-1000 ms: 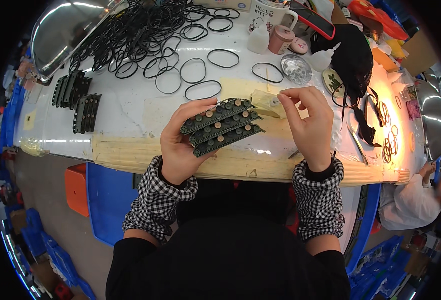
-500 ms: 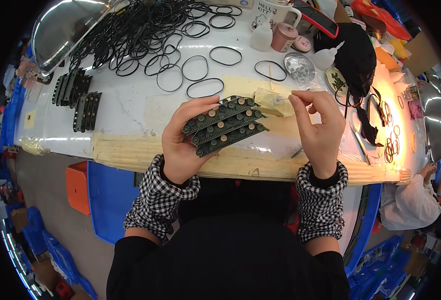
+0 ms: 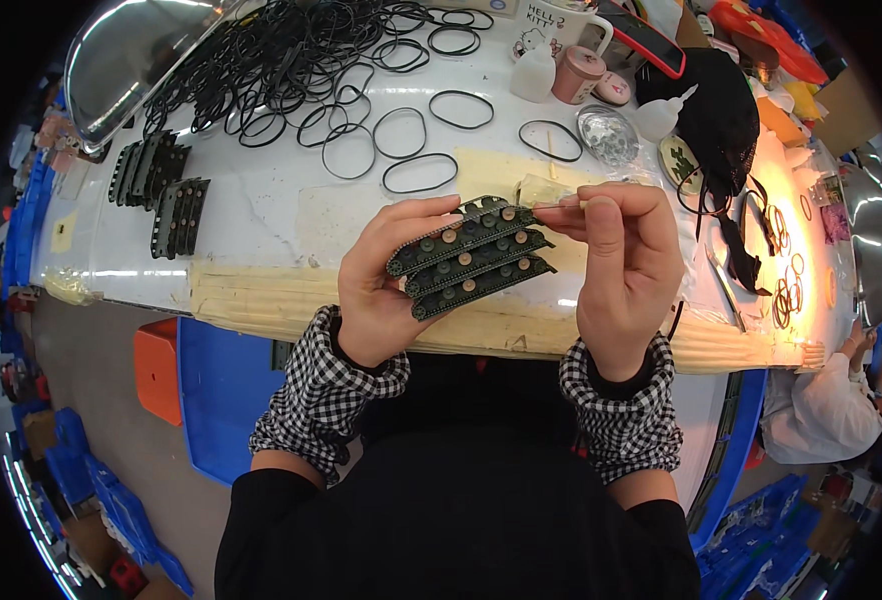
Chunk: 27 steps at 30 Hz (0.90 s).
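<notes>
My left hand (image 3: pixel 386 285) holds a fanned stack of dark green strips (image 3: pixel 469 258) studded with small round tan and green parts. It holds them above the front edge of the white worktable (image 3: pixel 261 215). My right hand (image 3: pixel 626 265) is just to the right of the stack, thumb and forefinger pinched on a thin pale stick (image 3: pixel 551 204) whose tip reaches the top strip. A small clear bag (image 3: pixel 541 188) lies on the table right behind the stack.
Many black rubber rings (image 3: pixel 291 60) cover the table's back left. More dark strips (image 3: pixel 161 185) lie at the left. A cup, small bottles (image 3: pixel 536 70) and a black cloth (image 3: pixel 716 110) stand at the back right. Another person (image 3: pixel 821 410) sits at the far right.
Both hands have drawn slightly closer together; my right hand has moved left, bringing the thin stick up to the top of the strip stack.
</notes>
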Each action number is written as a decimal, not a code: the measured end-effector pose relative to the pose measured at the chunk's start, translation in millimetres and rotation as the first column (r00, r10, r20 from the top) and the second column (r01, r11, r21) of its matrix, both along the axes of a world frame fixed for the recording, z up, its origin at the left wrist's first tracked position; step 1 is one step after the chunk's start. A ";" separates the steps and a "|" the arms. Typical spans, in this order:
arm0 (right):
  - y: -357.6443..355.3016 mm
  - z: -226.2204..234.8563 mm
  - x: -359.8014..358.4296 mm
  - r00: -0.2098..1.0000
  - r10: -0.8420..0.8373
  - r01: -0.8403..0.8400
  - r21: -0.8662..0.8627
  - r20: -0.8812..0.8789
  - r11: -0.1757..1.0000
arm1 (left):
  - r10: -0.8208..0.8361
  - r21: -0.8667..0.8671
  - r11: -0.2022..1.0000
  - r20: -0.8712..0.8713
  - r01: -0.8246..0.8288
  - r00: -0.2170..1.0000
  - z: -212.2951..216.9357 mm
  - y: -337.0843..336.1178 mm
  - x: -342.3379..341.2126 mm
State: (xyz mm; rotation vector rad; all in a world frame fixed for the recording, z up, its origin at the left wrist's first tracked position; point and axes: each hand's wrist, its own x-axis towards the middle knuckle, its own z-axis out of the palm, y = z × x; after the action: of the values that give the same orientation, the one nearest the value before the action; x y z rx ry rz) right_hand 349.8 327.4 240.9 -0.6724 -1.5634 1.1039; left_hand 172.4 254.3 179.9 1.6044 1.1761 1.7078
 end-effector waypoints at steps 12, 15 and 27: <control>0.6 -1.6 -0.3 0.999 -0.017 0.016 0.031 0.035 0.999 | 0.004 0.019 1.000 -0.010 -0.004 1.000 1.0 -0.3 0.1; 0.6 1.0 1.0 0.998 -0.044 0.041 -0.052 -0.041 0.998 | 0.001 0.018 1.000 0.012 -0.001 1.000 -0.8 0.1 0.7; 29.0 -14.9 24.5 0.652 -0.585 0.149 0.674 0.483 0.723 | 0.030 -0.012 0.999 0.006 -0.030 1.000 -2.0 0.8 -0.7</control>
State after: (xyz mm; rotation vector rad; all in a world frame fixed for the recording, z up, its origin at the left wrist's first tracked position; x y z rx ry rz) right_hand 374.3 356.3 226.1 -0.9753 -2.0963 -0.0430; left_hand 171.7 255.1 177.9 1.5812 1.2110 1.7193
